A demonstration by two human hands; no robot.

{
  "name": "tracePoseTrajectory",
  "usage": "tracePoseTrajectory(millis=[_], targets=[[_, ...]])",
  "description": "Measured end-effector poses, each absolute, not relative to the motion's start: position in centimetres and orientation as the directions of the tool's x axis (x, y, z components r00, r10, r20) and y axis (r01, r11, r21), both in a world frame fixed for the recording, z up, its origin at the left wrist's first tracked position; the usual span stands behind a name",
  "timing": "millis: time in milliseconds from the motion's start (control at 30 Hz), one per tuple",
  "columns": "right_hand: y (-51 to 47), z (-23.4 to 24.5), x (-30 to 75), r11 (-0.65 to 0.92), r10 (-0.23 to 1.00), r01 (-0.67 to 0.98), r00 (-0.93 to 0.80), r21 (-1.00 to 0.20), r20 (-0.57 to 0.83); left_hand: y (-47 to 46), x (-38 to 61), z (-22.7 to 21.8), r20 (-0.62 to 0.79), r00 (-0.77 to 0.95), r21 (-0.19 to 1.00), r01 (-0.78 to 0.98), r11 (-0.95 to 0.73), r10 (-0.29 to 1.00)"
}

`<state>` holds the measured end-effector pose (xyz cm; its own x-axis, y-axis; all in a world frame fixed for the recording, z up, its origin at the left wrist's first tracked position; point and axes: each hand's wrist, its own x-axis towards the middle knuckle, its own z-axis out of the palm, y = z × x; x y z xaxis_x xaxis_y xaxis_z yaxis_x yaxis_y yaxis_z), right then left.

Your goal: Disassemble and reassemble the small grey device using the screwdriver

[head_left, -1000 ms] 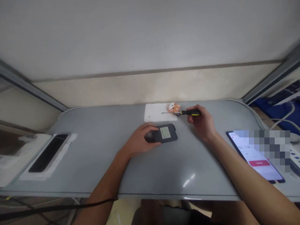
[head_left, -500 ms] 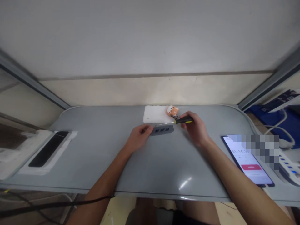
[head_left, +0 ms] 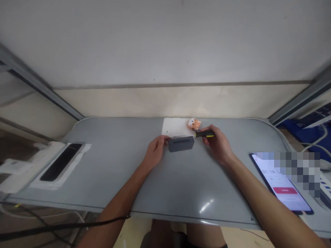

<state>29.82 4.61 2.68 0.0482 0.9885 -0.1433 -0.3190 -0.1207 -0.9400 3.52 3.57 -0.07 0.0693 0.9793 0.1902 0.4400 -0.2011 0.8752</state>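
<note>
A small dark grey box point(head_left: 181, 143) with a row of vent slots stands on its edge in the middle of the grey table point(head_left: 165, 179). My left hand point(head_left: 155, 151) grips its left end. My right hand point(head_left: 218, 143) is closed on a screwdriver point(head_left: 204, 134) with a black and yellow handle. Its thin shaft lies along the top of the box, pointing left. Just behind them lie a white card point(head_left: 174, 126) and a small orange animal figure point(head_left: 194, 124).
A phone point(head_left: 281, 184) with a lit screen lies at the right of the table. A black phone point(head_left: 60, 166) rests on white packaging at the left. A black cable point(head_left: 64, 227) hangs below the front edge. A wall rises close behind the table.
The box lay flat with its label up; my left hand has tipped it onto its edge. My right hand brought the screwdriver down from the white card to the box's top.
</note>
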Motion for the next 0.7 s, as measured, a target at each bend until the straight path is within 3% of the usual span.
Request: tracePoseTrajectory(millis=[200,400,700], targets=[[4.7,1.5,29.6,-0.132,0.99,-0.264,0.016,-0.956,-0.141,2.8,3.3,0.5,0.356,0.037,0.865,0.365,-0.344,0.934],[4.2,1.6,29.3,-0.132,0.991,-0.315,-0.012,-0.94,-0.135,2.2,3.5,0.8,0.504,0.158,0.752,0.403,-0.522,0.849],[4.2,1.3,28.9,-0.133,0.989,-0.28,0.023,-0.951,-0.146,2.3,3.6,0.5,0.546,0.218,0.643,0.51,-0.571,0.809]])
